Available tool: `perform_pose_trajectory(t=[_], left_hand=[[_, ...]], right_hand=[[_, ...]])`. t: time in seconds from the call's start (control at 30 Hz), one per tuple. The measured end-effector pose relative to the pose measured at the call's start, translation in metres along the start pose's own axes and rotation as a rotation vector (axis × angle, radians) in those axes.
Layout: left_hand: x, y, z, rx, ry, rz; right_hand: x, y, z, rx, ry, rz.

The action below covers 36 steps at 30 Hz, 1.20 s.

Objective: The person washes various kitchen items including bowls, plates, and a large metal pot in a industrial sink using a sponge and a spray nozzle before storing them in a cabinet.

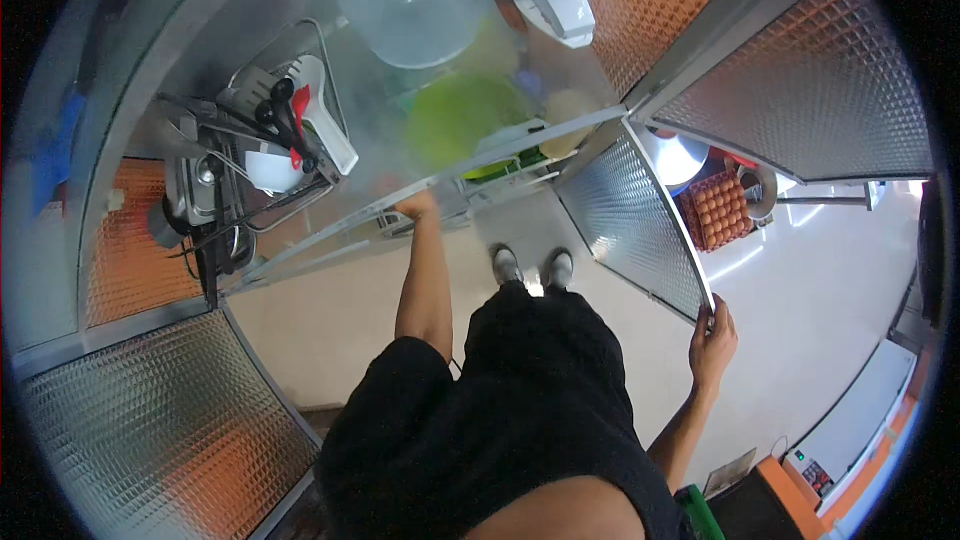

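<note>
Right hand (713, 342) grips a cabinet door (640, 230); left hand (416, 204) seemingly touches the shelf (375, 155).

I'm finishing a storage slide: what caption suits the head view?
Right hand holds an open textured door by its edge, left hand at the shelf's front edge.

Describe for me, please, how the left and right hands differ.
The left hand is at the front edge of the shelf, whereas the right hand grips the outer edge of an open textured door. The left hand is partly hidden, while the right hand shows more clearly. Both are bare.
</note>
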<state>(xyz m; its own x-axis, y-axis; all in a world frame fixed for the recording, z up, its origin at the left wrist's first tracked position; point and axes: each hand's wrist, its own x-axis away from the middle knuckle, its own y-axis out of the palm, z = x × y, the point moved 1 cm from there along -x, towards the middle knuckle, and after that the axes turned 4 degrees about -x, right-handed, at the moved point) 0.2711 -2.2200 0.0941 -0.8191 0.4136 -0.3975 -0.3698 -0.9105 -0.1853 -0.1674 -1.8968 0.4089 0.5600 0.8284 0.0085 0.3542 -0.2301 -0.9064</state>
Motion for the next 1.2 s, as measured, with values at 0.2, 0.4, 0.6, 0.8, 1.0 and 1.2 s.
perform_pose_trajectory(t=[0.2, 0.4, 0.6, 0.8, 1.0, 1.2], left_hand=[[-0.045, 0.011, 0.013, -0.792, -0.175, -0.522], [-0.049, 0.032, 0.020, -0.912, -0.225, -0.648], [-0.040, 0.034, 0.041, -0.879, -0.270, -0.656], [0.003, -0.023, 0.103, -0.409, -0.337, -0.529], [0.140, -0.269, 0.120, 0.094, -0.515, -1.089], [0.483, -0.760, 0.011, -0.895, -1.504, 0.348]], right_hand=[[0.003, -0.001, 0.004, 0.029, 0.056, -0.022], [0.010, -0.004, 0.005, 0.028, 0.064, -0.029], [0.011, -0.026, 0.000, -0.121, -0.122, -0.307], [-0.034, 0.009, 0.056, -1.028, 0.251, -0.894], [-0.042, 0.162, 0.185, -0.603, 0.519, -0.877], [0.052, 0.254, 0.206, 0.048, 0.190, -1.505]])
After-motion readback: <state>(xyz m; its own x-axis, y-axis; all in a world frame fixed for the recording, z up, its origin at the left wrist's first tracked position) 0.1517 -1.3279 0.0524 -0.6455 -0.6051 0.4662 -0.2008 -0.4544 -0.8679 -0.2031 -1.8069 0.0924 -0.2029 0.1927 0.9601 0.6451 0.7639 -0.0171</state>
